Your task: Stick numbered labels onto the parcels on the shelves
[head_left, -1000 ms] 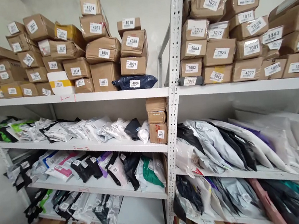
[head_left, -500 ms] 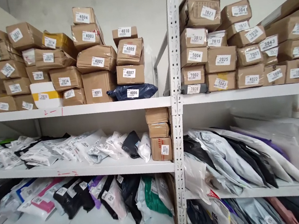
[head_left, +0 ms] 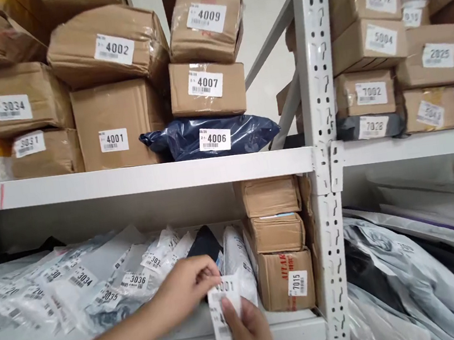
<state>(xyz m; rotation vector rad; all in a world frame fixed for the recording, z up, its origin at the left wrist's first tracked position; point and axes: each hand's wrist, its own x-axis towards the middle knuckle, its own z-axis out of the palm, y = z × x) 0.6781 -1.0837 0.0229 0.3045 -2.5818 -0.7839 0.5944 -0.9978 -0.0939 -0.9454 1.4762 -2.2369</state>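
A white strip of printed barcode labels hangs upright in front of the middle shelf, its top label reading 4001. My right hand grips the strip from the right, the thumb lying across its front. At the strip's top edge, my left hand is closed, with fingertips pinched at the upper left corner. Behind my hands lie a white wrapped parcel and a dark parcel. Above, a box labelled 4001 stands on the top shelf beside a dark blue bag labelled 4006.
Taped cardboard boxes are stacked along the top shelf. Labelled plastic bags cover the middle shelf's left side. A box labelled 7015 sits beneath two others beside the white metal post. Grey and white bags fill the right bay.
The view has moved closer to the shelves around the post. Both my hands and the label strip have come into view; neither hand showed before.
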